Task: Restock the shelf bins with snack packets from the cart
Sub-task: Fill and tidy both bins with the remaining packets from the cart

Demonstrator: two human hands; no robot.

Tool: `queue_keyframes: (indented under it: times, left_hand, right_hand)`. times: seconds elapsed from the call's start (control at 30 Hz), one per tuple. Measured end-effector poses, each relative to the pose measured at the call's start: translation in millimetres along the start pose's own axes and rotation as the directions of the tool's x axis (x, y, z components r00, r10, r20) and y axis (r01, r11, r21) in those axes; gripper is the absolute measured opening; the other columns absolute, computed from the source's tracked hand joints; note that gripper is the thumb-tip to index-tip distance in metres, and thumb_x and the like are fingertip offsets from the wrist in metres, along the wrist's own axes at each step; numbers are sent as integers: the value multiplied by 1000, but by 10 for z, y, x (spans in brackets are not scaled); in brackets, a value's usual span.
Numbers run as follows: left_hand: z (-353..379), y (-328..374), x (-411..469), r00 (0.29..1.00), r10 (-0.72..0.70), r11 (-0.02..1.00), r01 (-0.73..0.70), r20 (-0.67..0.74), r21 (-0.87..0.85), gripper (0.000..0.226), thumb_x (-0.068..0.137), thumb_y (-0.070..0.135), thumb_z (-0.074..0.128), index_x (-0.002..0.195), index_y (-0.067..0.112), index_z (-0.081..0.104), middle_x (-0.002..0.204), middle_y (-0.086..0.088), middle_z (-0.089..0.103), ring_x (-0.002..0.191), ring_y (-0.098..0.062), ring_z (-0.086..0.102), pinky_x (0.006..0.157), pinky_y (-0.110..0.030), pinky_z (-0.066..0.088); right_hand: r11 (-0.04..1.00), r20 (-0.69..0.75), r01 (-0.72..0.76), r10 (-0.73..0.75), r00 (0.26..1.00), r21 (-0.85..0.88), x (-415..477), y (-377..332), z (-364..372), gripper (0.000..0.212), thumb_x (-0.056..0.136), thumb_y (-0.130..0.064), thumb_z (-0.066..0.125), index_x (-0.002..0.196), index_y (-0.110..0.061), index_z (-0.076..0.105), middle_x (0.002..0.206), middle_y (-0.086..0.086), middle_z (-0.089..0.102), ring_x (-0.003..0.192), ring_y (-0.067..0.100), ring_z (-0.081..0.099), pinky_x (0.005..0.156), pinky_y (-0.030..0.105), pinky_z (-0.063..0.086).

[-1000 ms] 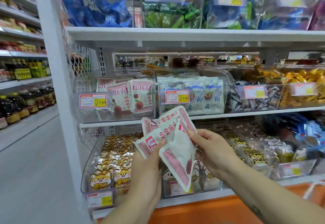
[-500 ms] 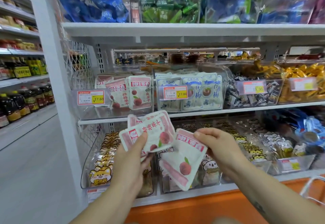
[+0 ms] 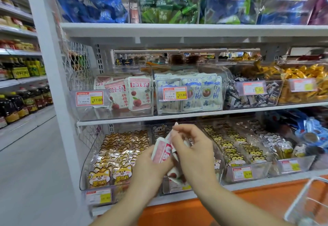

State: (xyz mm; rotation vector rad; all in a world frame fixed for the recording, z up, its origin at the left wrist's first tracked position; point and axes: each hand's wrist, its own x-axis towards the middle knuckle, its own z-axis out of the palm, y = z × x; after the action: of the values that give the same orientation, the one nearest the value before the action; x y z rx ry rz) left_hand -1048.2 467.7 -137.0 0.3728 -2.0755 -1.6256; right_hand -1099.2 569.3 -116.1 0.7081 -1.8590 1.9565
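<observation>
Between left hand (image 3: 150, 165) and right hand (image 3: 195, 154), pink-and-white flat snack packets (image 3: 160, 152) bunched. Left grips them from below; right pinches their upper edge.

You stood in a supermarket aisle, where price tags (image 3: 89, 98) fronted clear snack bins (image 3: 81, 83) and bottles (image 3: 26, 101) lined neighbouring shelves (image 3: 26, 120).

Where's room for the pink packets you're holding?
Left end of the 17.60 bin, between its side wall and the standing pink packets. The blue-white packets beside it and cat packets below are packed tight.
</observation>
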Motion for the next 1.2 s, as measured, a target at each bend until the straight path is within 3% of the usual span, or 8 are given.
queue_keyframes:
  times: [0.13, 0.23, 0.4, 0.5, 0.63, 0.87, 1.03, 1.2]
  left_hand:
    - [12, -5, -25, 991, -130, 979, 131, 14, -156, 9, 79, 16, 75, 70, 16, 70, 62, -4, 67, 51, -10, 56, 50, -24, 44]
    - [-36, -44, -45, 979, -187, 951, 202, 85, -235, 23, 79, -4, 70, 73, 18, 75, 72, -11, 72, 57, -17, 63, 55, -26, 49]
    - [-127, -36, -44, 972, -183, 956, 211, 148, -202, 15, 91, 1, 64, 82, 11, 70, 68, -3, 72, 53, -11, 65, 46, -18, 47]
    - [-195, 42, 28, 969, -153, 975, 180, 192, -133, 13, 91, 5, 66, 86, 12, 75, 83, -7, 77, 71, -16, 71, 62, -23, 53]
    - [-309, 141, 171, 953, -163, 974, 196, 255, -110, 18, 79, 6, 80, 93, 16, 78, 94, -10, 78, 85, -25, 74, 76, -36, 54]
    - [-251, 101, 367, 948, -307, 823, 309, 86, -476, 32, 93, 13, 68, 124, 8, 66, 104, -20, 75, 100, -36, 71, 89, -53, 56]
    - [-156, 131, 359, 896, -443, 559, 274, -3, -783, 31, 95, 24, 66, 120, 5, 65, 104, -23, 74, 90, -34, 72, 93, -57, 54]
    - [-266, 252, 379, 877, -481, 509, 274, -6, -816, 36, 91, 39, 67, 113, 10, 68, 107, -22, 74, 96, -39, 72, 90, -59, 55]
  right_hand:
    - [996, 179, 36, -20, 984, -85, -80, 48, -19, 25, 97, -15, 61, 84, -34, 71, 98, -4, 64, 92, 3, 61, 75, 11, 46]
    - [989, 467, 40, 32, 884, -142, -4, 99, -152, 40, 98, -7, 45, 114, -40, 60, 123, -7, 58, 105, 1, 57, 89, 20, 49]
    - [916, 606, 127, 143, 783, -380, 268, 97, -425, 65, 87, -32, 73, 141, -41, 38, 140, -21, 45, 124, -6, 46, 102, 16, 39]
    - [916, 629, -111, 349, 695, -386, 394, 121, -546, 71, 74, -62, 76, 135, -41, 48, 133, -19, 58, 119, 0, 59, 103, 31, 47]
    - [868, 695, -436, 466, 547, -238, 340, 186, -575, 53, 83, -49, 75, 122, -17, 62, 110, 2, 76, 100, 22, 72, 91, 40, 57]
    - [796, 428, -586, 481, 766, 154, 57, 273, -183, 40, 83, -30, 75, 115, -10, 62, 101, 8, 77, 93, 27, 75, 80, 42, 60]
    - [851, 231, -497, 456, 860, 169, 88, 289, -2, 52, 73, -44, 84, 115, -20, 64, 101, -2, 77, 93, 19, 75, 88, 47, 58]
    - [923, 311, -374, 331, 891, 87, 17, 220, 68, 37, 82, -21, 81, 113, -18, 62, 97, -6, 77, 88, 11, 74, 79, 33, 60]
